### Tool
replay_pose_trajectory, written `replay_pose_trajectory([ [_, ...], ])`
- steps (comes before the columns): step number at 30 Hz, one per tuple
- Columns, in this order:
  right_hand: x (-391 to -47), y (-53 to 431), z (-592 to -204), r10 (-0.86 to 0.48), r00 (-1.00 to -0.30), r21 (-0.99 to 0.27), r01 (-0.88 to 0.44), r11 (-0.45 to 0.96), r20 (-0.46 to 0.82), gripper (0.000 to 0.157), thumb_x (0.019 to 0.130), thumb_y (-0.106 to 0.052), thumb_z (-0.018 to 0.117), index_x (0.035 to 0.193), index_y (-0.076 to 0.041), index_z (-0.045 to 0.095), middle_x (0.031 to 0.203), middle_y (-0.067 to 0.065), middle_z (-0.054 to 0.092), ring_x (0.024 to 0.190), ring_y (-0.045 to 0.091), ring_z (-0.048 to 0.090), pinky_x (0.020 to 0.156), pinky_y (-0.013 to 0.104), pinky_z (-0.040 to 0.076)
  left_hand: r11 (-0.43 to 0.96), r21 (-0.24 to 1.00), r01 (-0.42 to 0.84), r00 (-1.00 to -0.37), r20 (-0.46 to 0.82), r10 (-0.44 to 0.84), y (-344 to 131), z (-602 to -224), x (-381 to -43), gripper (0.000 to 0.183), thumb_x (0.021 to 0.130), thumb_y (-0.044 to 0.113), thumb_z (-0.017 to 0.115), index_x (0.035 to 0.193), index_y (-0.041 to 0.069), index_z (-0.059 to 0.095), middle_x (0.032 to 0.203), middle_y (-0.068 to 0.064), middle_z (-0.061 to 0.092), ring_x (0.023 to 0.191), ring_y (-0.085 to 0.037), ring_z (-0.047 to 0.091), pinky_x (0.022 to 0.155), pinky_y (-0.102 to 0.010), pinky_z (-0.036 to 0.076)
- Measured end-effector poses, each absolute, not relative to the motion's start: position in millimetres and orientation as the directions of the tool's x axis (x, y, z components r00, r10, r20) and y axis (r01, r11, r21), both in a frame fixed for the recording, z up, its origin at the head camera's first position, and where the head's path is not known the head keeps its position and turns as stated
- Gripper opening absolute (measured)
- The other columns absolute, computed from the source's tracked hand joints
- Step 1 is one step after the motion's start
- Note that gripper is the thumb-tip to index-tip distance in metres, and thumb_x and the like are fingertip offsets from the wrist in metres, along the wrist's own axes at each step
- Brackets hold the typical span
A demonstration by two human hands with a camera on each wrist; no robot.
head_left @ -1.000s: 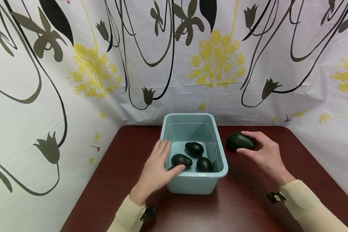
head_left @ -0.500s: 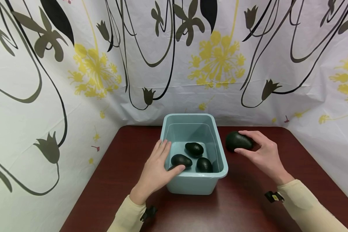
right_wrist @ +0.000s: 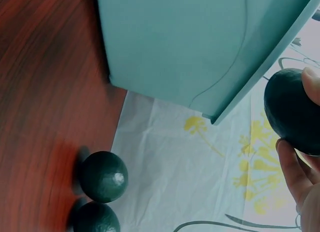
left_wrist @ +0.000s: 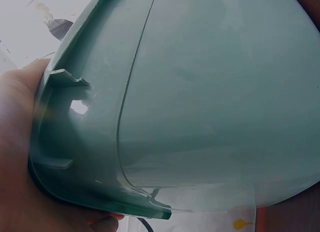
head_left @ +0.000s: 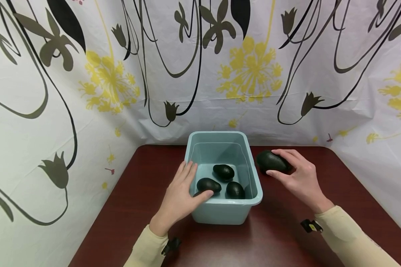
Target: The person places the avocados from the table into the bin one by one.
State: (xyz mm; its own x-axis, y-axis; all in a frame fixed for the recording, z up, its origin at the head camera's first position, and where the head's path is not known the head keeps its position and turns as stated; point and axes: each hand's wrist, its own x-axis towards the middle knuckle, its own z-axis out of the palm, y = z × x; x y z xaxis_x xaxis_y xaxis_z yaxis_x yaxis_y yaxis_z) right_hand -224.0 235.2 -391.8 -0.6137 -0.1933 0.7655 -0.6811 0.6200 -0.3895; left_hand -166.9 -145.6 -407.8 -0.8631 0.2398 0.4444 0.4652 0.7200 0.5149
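My right hand (head_left: pixel 300 176) pinches a dark green avocado (head_left: pixel 271 161) between thumb and fingers, just right of the tub. The right wrist view shows this held avocado (right_wrist: pixel 290 109) raised above the table. My left hand (head_left: pixel 178 198) rests on the near left corner of the light blue tub (head_left: pixel 225 213), fingers straight along the left rim and thumb over the front rim. Inside the tub lie an avocado (head_left: pixel 224 172) at the back, another avocado (head_left: pixel 208 184) by my left thumb, and an avocado (head_left: pixel 235 190) at the front right.
Two more avocados, one avocado (right_wrist: pixel 103 176) and a second avocado (right_wrist: pixel 96 219), sit on the table in the right wrist view; the head view does not show them clearly. The dark red table (head_left: pixel 147 178) ends at a patterned white curtain (head_left: pixel 204 89) behind and at the sides.
My right hand has moved slightly left with the avocado, closer to the tub's right side. The left hand, the tub and the avocados inside it have stayed put.
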Motion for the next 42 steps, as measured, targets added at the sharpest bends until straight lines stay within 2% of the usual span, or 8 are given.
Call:
replay_pose_trajectory([
  [6, -224, 230, -386, -0.185, -0.628, -0.399, -0.666, 0.630, 0.756, 0.069, 0.067, -0.018, 0.096, 0.130, -0.024, 0.069, 0.123, -0.006, 0.064, 0.106, 0.014, 0.059, 0.086, 0.014, 0.041, 0.724, 0.514, 0.460, -0.866, 0.441, 0.238, -146, -407, -167, 0.098, 0.085, 0.078, 0.056, 0.157, 0.015, 0.037, 0.163, 0.000, 0.028, 0.153, -0.022, 0.014, 0.112, -0.057, 0.031],
  [14, -224, 223, -381, -0.176, -0.653, -0.421, -0.647, 0.636, 0.737, 0.067, 0.070, -0.019, 0.095, 0.131, -0.027, 0.068, 0.125, -0.007, 0.063, 0.106, 0.013, 0.058, 0.086, 0.014, 0.041, 0.721, 0.515, 0.463, -0.863, 0.447, 0.236, -146, -407, -166, 0.099, 0.085, 0.078, 0.056, 0.155, 0.010, 0.040, 0.163, -0.001, 0.029, 0.153, -0.024, 0.014, 0.112, -0.058, 0.031],
  [20, -225, 214, -379, -0.211, -0.670, -0.428, -0.652, 0.626, 0.712, 0.068, 0.072, -0.022, 0.094, 0.133, -0.030, 0.065, 0.127, -0.011, 0.061, 0.105, 0.011, 0.057, 0.084, 0.019, 0.044, 0.720, 0.517, 0.463, -0.863, 0.447, 0.234, -146, -408, -167, 0.098, 0.085, 0.078, 0.056, 0.156, 0.012, 0.039, 0.163, 0.000, 0.028, 0.153, -0.023, 0.014, 0.112, -0.057, 0.031],
  [26, -226, 205, -381, -0.245, -0.695, -0.474, -0.666, 0.576, 0.676, 0.069, 0.073, -0.022, 0.093, 0.135, -0.031, 0.063, 0.126, -0.011, 0.060, 0.106, 0.011, 0.058, 0.084, 0.015, 0.046, 0.719, 0.514, 0.467, -0.862, 0.446, 0.240, -146, -409, -167, 0.099, 0.085, 0.078, 0.056, 0.156, 0.012, 0.038, 0.164, 0.000, 0.026, 0.153, -0.024, 0.014, 0.112, -0.058, 0.031],
  [34, -227, 193, -378, -0.229, -0.713, -0.526, -0.661, 0.535, 0.662, 0.072, 0.073, -0.011, 0.092, 0.137, -0.023, 0.061, 0.128, -0.006, 0.060, 0.105, 0.012, 0.056, 0.080, 0.014, 0.047, 0.719, 0.510, 0.472, -0.859, 0.451, 0.244, -147, -409, -168, 0.098, 0.086, 0.076, 0.057, 0.156, 0.011, 0.038, 0.164, -0.002, 0.027, 0.153, -0.025, 0.014, 0.112, -0.057, 0.031],
  [42, -209, 173, -355, -0.284, -0.700, -0.537, -0.696, 0.477, 0.655, 0.064, 0.075, -0.001, 0.089, 0.133, -0.008, 0.063, 0.125, 0.005, 0.062, 0.104, 0.017, 0.058, 0.079, 0.019, 0.051, 0.722, 0.502, 0.476, -0.858, 0.446, 0.256, -147, -409, -168, 0.097, 0.086, 0.076, 0.057, 0.157, 0.013, 0.036, 0.164, -0.002, 0.026, 0.153, -0.025, 0.013, 0.112, -0.057, 0.032],
])
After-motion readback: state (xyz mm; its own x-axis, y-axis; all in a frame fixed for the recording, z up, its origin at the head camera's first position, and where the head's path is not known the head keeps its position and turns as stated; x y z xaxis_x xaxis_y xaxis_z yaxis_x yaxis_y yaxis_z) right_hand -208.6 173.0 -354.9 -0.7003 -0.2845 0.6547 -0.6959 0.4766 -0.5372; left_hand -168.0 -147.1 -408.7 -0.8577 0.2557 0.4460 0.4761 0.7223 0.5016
